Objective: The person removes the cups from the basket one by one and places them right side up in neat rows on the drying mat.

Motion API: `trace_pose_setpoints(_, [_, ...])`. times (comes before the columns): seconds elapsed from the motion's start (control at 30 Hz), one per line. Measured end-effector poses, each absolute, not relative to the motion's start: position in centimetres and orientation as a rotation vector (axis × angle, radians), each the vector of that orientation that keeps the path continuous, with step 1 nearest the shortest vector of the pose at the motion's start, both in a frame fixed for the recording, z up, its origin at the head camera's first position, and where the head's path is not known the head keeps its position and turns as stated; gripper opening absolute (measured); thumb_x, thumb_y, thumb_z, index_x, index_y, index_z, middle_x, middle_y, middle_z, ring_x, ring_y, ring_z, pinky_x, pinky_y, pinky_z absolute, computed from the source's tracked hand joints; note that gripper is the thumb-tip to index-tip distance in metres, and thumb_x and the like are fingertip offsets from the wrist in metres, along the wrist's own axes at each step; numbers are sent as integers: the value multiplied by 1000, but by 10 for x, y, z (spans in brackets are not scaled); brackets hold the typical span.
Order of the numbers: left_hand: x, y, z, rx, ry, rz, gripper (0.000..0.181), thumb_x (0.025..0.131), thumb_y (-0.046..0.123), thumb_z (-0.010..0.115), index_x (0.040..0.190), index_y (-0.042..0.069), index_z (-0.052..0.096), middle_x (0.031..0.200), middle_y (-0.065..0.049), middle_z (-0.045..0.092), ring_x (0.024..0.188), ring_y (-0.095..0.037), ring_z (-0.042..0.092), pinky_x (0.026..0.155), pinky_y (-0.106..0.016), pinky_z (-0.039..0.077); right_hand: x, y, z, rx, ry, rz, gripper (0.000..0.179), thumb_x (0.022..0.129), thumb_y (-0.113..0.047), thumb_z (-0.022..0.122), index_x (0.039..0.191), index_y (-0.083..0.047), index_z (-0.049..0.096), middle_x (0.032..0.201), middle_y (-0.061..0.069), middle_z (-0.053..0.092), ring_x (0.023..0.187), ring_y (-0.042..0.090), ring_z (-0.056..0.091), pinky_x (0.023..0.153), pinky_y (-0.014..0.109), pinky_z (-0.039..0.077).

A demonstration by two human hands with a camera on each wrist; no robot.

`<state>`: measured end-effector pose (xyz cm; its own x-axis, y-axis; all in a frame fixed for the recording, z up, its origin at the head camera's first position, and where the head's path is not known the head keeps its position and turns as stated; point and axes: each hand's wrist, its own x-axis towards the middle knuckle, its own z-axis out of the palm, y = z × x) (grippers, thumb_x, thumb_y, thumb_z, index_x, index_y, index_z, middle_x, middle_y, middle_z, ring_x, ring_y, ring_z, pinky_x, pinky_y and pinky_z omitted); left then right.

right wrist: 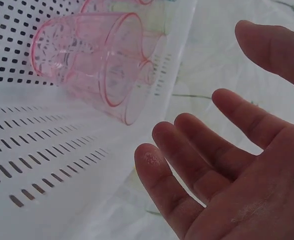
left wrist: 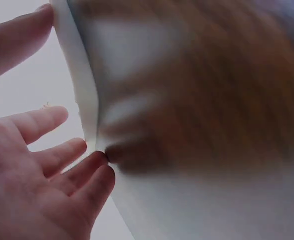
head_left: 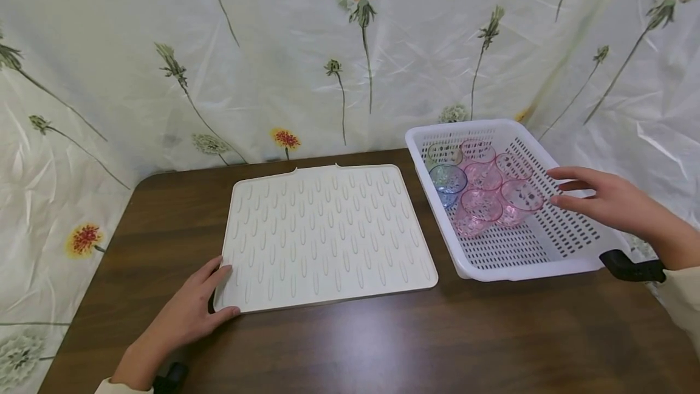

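A flat white mat [head_left: 328, 233] with raised oval ridges lies on the brown table. My left hand [head_left: 191, 303] rests at its near left corner, thumb at the front edge and fingers along the left side. In the left wrist view, the fingertips [left wrist: 99, 157] meet the mat's pale edge [left wrist: 89, 100]. To the right, a white perforated basket [head_left: 525, 269] holds several pink cups [head_left: 481, 205], a blue cup [head_left: 448, 181] and a pale greenish cup [head_left: 444, 154]. Over the basket's right side hovers my right hand [head_left: 615, 199], fingers extended, holding nothing, beside the nearest pink cup [right wrist: 87, 60].
Behind the table hangs a pale curtain [head_left: 306, 65] printed with dandelions and flowers. Brown tabletop [head_left: 355, 345] stretches along the front of the mat and basket. A black strap [head_left: 631, 266] sits on my right wrist, over the basket's near right corner.
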<state>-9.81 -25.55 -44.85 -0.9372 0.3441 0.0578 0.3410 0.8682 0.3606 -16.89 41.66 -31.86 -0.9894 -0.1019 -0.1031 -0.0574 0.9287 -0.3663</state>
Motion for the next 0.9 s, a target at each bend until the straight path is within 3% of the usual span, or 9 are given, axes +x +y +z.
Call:
trace_pose_setpoints(0.3, [-100,-253,-449,567,2980,630,80,76,42,84,139,2,54,153,-27,38,134,-49,44,101,-61,43,-190,422,-323,-160,2780,-642,78,98,-38,60,152,5,24,149,37,33,128,56,40,94,69,44])
trace_pose_setpoints(0.6, [-99,-249,-449,509,2937,668,83,81,50,77,143,2,49,158,-30,26,140,-51,33,103,-65,40,-202,423,-335,-104,2737,-653,85,95,-40,63,152,7,21,150,38,28,129,58,36,96,69,44])
trace_pose_setpoints(0.9, [-100,-249,-446,483,2948,642,81,82,48,77,142,1,49,158,-29,28,138,-51,36,103,-64,40,-208,419,-342,-119,2685,-676,88,94,-37,65,152,9,18,150,38,28,130,58,38,98,69,43])
